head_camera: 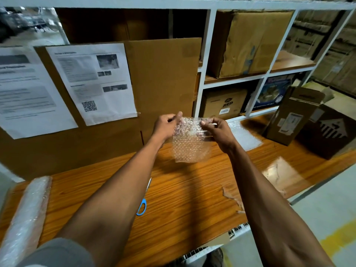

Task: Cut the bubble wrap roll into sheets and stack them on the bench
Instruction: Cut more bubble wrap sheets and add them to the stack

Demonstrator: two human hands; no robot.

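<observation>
A small clear bubble wrap sheet hangs in the air above the wooden bench. My left hand pinches its upper left edge and my right hand pinches its upper right edge. The bubble wrap roll lies along the bench's left end. Blue-handled scissors lie on the bench, partly hidden under my left forearm. A pile of cut sheets rests on the bench behind my right hand.
A large cardboard panel with printed papers leans at the back of the bench. Open cardboard boxes stand at the right end. A white shelf rack holds boxes behind. Clear plastic scraps lie near the bench's front right edge.
</observation>
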